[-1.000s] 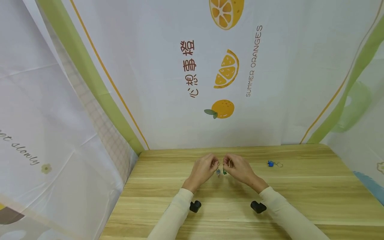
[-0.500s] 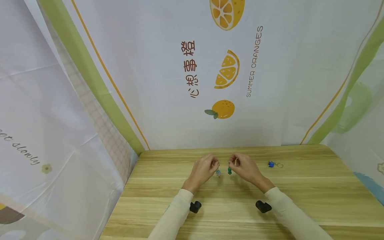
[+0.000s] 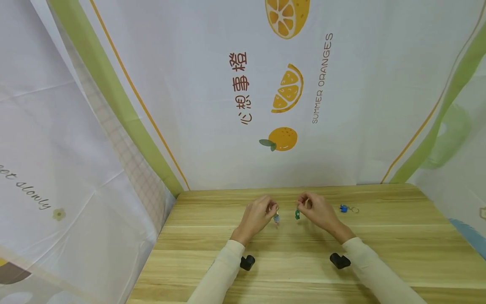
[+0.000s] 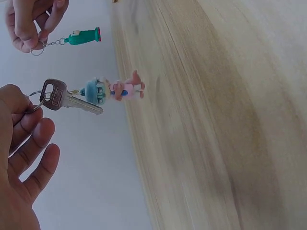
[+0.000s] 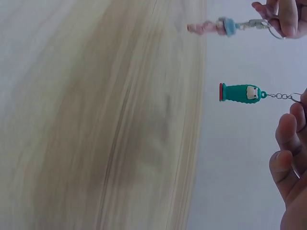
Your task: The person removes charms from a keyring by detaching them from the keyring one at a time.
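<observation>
My left hand [image 3: 258,214] pinches a metal key ring [image 4: 36,101] between thumb and finger. From that ring hang a silver key [image 4: 72,101] and a small figure charm [image 4: 125,90], pink with a light blue hat. To its right, my right hand [image 3: 319,213] pinches the ring [image 5: 296,97] of a green figure keychain [image 5: 240,93], which has a pale face and a red base. A short chain joins figure and ring. Both charms dangle above the table and apart from each other.
A blue keychain [image 3: 344,208] with a metal ring lies on the wooden table [image 3: 288,274], right of the right hand. White cloth [image 3: 212,160] with printed oranges hangs behind the table. Black wrist devices [image 3: 248,262] sit below both forearms.
My right hand has moved to the right, away from the left hand, carrying the green figure keychain. The left hand stays in place with the key ring.
</observation>
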`<control>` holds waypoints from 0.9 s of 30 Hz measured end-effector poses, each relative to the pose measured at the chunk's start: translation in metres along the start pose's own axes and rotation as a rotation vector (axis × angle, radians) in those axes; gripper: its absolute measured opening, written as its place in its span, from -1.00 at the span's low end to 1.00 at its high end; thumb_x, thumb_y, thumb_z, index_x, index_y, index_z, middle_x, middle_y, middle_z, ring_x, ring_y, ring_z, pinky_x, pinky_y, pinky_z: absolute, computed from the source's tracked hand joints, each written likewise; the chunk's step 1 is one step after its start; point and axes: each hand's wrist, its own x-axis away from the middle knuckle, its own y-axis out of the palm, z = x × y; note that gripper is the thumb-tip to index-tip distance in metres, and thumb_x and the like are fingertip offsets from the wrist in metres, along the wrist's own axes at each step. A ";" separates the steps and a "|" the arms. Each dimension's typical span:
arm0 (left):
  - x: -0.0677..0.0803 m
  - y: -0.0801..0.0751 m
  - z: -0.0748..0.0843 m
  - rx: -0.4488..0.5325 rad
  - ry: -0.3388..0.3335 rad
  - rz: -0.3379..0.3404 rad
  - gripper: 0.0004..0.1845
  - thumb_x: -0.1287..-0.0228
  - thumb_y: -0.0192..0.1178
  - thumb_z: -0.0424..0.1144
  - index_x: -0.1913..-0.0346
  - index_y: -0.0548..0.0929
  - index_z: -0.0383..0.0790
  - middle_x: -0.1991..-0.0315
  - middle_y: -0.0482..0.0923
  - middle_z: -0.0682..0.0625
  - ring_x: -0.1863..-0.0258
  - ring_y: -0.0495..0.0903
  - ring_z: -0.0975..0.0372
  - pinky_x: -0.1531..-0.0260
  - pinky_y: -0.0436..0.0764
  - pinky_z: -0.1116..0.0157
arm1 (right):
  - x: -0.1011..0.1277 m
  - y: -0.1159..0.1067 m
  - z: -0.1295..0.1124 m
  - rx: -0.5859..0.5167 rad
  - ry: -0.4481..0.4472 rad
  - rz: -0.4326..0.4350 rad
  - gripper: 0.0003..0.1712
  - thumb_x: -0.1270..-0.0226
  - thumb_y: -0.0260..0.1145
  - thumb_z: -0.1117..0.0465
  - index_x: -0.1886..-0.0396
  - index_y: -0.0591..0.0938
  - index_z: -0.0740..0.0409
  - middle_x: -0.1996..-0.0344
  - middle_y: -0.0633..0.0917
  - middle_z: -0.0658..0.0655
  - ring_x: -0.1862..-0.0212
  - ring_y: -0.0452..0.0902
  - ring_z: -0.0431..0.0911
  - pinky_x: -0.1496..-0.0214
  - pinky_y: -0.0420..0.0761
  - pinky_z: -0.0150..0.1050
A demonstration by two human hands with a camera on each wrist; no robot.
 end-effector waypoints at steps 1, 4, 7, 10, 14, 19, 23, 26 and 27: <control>0.000 0.000 0.000 -0.001 -0.001 0.000 -0.92 -0.57 0.27 -0.24 0.13 0.73 -0.13 0.30 0.69 0.09 0.43 0.59 0.36 0.46 0.49 0.55 | 0.000 -0.001 0.000 0.001 0.005 0.000 -0.93 -0.48 0.40 0.26 0.19 0.70 0.19 0.36 0.70 -0.02 0.50 0.39 -0.34 0.46 0.47 -0.35; 0.000 0.000 -0.001 -0.003 -0.001 0.001 -0.93 -0.57 0.27 -0.24 0.13 0.73 -0.13 0.30 0.70 0.09 0.43 0.59 0.36 0.46 0.49 0.55 | -0.001 -0.005 0.003 0.003 0.028 -0.007 -0.93 -0.50 0.38 0.25 0.20 0.70 0.17 0.36 0.70 0.00 0.50 0.39 -0.32 0.46 0.46 -0.34; 0.000 0.000 -0.001 -0.003 0.007 0.006 -0.94 -0.57 0.28 -0.25 0.13 0.72 -0.13 0.29 0.70 0.09 0.43 0.59 0.37 0.46 0.48 0.55 | -0.001 -0.008 0.005 -0.005 0.048 -0.011 -0.93 -0.51 0.36 0.25 0.17 0.70 0.16 0.35 0.70 0.00 0.49 0.40 -0.30 0.46 0.46 -0.34; 0.001 0.000 -0.001 -0.006 0.015 0.007 -0.94 -0.57 0.27 -0.25 0.13 0.72 -0.12 0.28 0.70 0.09 0.43 0.59 0.37 0.46 0.48 0.56 | -0.001 -0.012 0.008 -0.019 0.056 -0.010 -0.94 -0.51 0.35 0.27 0.15 0.70 0.18 0.33 0.71 0.04 0.49 0.40 -0.28 0.46 0.46 -0.33; 0.001 0.000 -0.001 -0.011 0.013 0.007 -0.94 -0.57 0.28 -0.25 0.13 0.73 -0.12 0.27 0.71 0.09 0.43 0.59 0.37 0.46 0.48 0.56 | -0.002 -0.016 0.012 -0.007 0.067 -0.005 -0.96 -0.49 0.36 0.28 0.15 0.69 0.16 0.33 0.71 0.05 0.48 0.41 -0.28 0.46 0.46 -0.34; 0.001 0.000 -0.001 -0.010 0.004 0.000 -0.93 -0.57 0.27 -0.25 0.12 0.73 -0.13 0.27 0.71 0.09 0.42 0.59 0.37 0.45 0.48 0.56 | -0.005 -0.020 0.019 0.013 0.074 -0.007 -0.96 -0.51 0.35 0.27 0.17 0.67 0.17 0.33 0.71 0.07 0.48 0.41 -0.27 0.48 0.46 -0.35; 0.002 -0.001 -0.001 -0.004 0.005 -0.001 -0.94 -0.56 0.28 -0.26 0.13 0.72 -0.13 0.27 0.71 0.08 0.41 0.60 0.36 0.44 0.50 0.55 | -0.007 -0.023 0.023 0.032 0.051 0.010 -0.95 -0.50 0.36 0.28 0.18 0.66 0.18 0.32 0.72 0.09 0.46 0.42 -0.28 0.46 0.46 -0.35; 0.002 -0.001 -0.001 0.001 0.010 0.002 -0.95 -0.56 0.28 -0.27 0.13 0.72 -0.13 0.27 0.70 0.08 0.42 0.59 0.36 0.44 0.49 0.56 | -0.009 -0.026 0.027 0.060 0.030 0.026 -0.95 -0.49 0.37 0.28 0.18 0.66 0.18 0.32 0.72 0.10 0.45 0.44 -0.29 0.46 0.47 -0.35; 0.001 -0.001 -0.001 0.001 0.010 0.003 -0.94 -0.56 0.28 -0.27 0.13 0.72 -0.13 0.27 0.70 0.08 0.42 0.59 0.36 0.45 0.49 0.56 | -0.010 -0.027 0.029 0.068 0.031 0.025 -0.96 -0.49 0.36 0.28 0.18 0.66 0.17 0.32 0.73 0.10 0.44 0.45 -0.29 0.45 0.48 -0.35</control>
